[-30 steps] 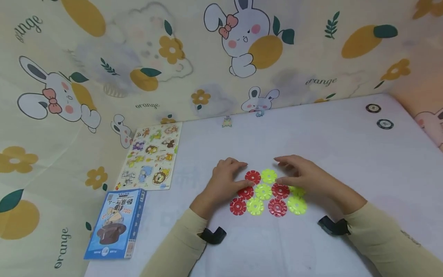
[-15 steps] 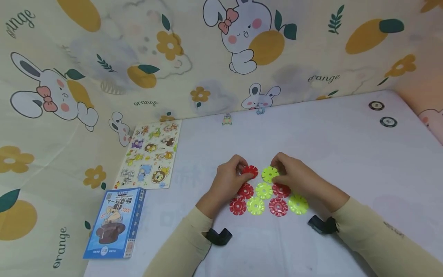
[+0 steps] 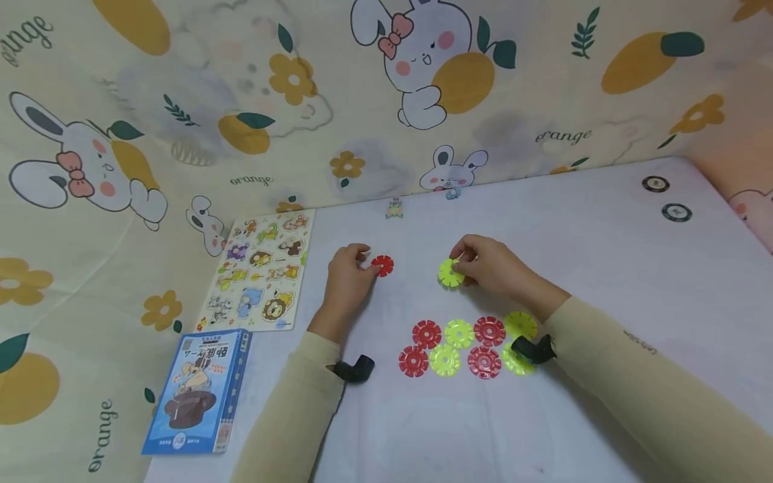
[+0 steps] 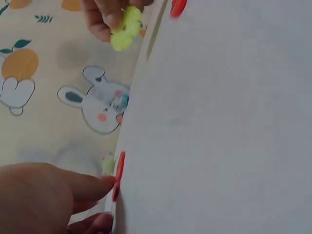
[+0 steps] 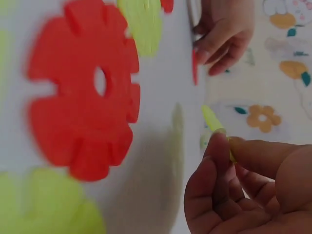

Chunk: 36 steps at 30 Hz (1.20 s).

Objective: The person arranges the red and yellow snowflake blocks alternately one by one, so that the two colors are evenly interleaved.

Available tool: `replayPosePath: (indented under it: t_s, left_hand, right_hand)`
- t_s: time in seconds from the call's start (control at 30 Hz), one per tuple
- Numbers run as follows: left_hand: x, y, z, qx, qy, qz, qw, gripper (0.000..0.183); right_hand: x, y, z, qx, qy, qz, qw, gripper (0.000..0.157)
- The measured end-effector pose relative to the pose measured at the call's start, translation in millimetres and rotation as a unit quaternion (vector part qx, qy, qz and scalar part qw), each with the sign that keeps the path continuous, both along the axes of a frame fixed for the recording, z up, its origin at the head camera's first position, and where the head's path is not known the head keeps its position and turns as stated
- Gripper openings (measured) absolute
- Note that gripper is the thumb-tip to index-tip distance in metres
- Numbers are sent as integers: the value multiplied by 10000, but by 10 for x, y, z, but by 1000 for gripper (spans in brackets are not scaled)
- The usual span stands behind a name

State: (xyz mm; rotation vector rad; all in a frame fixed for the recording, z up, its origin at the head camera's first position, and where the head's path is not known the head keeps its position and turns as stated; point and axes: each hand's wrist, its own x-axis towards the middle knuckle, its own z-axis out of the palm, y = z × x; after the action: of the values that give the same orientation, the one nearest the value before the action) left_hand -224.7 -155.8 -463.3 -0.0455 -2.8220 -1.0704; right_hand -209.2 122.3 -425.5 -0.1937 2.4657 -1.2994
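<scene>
My left hand (image 3: 348,278) pinches a red notched plastic disc (image 3: 383,266) by its left edge, low at the table surface; whether the disc touches the table I cannot tell. The right hand (image 3: 489,265) holds a yellow-green notched disc (image 3: 449,274) between thumb and fingers. In the right wrist view, that yellow-green disc (image 5: 213,120) is tilted and off the table. Nearer the front, several more discs lie in two rows, among them a red disc (image 3: 426,334) and a yellow-green disc (image 3: 445,360). The right wrist's black mount partly covers the rightmost yellow-green disc (image 3: 514,362).
On the left lie an animal sticker sheet (image 3: 261,272) and a blue box (image 3: 196,392). Two round chips, one a dark-rimmed chip (image 3: 676,212), lie at the back right. Small figures, including a yellowish figure (image 3: 394,208), stand by the patterned backdrop (image 3: 362,100).
Each hand has taken a disc from the back of the group, red in the left and yellow-green in the right. Both have moved back and leftward with them, further apart now.
</scene>
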Motion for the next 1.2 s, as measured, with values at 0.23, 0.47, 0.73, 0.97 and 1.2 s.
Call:
replayPosePath:
  t_s: [0.23, 0.47, 0.73, 0.97, 1.2]
  left_hand:
    - [211, -22, 28, -1427, -283, -817, 9860, 56]
    - [481, 66, 42, -2677, -693, -1894, 9422, 96]
    - [341, 20, -77, -2227, -485, -2116, 9504, 93]
    - [239, -103, -138, -2040, -283, -2195, 9536, 96]
    - [161, -232, -152, -1940, -344, -2540, 9469, 89]
  right_hand:
    - [-225, -151, -103, -111, -111, -107, 9998, 28]
    - [-70, -168, -100, 1440, 941, 1100, 9789, 55]
    - [-2, -241, -86, 2919, 1413, 2354, 9162, 75]
    - [-165, -366, -50, 2784, 1049, 2404, 9239, 84]
    - [-240, -444, -100, 2942, 1015, 2461, 9179, 95]
